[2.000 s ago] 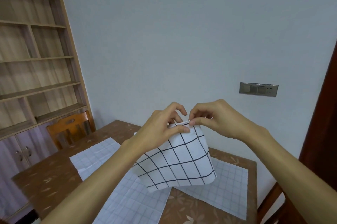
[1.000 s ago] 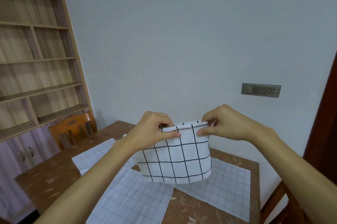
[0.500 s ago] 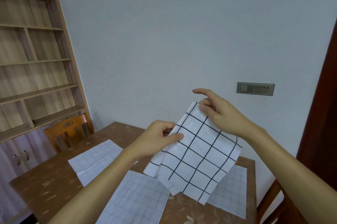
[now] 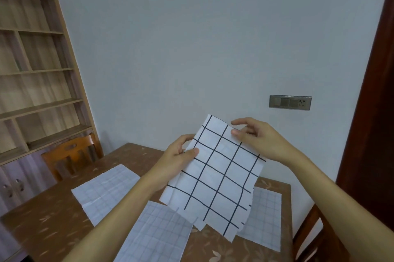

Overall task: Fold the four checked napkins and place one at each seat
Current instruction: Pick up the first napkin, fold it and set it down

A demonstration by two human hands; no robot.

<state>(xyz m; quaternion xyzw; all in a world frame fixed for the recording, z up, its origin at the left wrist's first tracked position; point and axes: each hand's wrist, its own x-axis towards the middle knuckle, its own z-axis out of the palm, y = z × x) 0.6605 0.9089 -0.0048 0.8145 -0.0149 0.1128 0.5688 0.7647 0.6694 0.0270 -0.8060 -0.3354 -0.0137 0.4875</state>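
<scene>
A folded white napkin with bold black checks [image 4: 217,176] hangs tilted in the air above the brown table [image 4: 42,217]. My left hand [image 4: 179,161] pinches its left edge between thumb and fingers. My right hand [image 4: 258,138] grips its upper right edge near the top corner. Three pale checked napkins lie flat and unfolded on the table: one at the left [image 4: 106,191], one in front near me [image 4: 155,234], one at the right [image 4: 264,219], partly hidden behind the held napkin.
A wooden chair [image 4: 70,155] stands at the table's far left side and another chair [image 4: 315,238] at its right. A bookshelf with cupboard doors [image 4: 32,91] fills the left wall. A dark door frame [image 4: 375,112] rises at the right.
The held napkin was turned from hanging level between both hands to a tilted diagonal. My right hand rose to the upper corner while my left shifted down to the left edge.
</scene>
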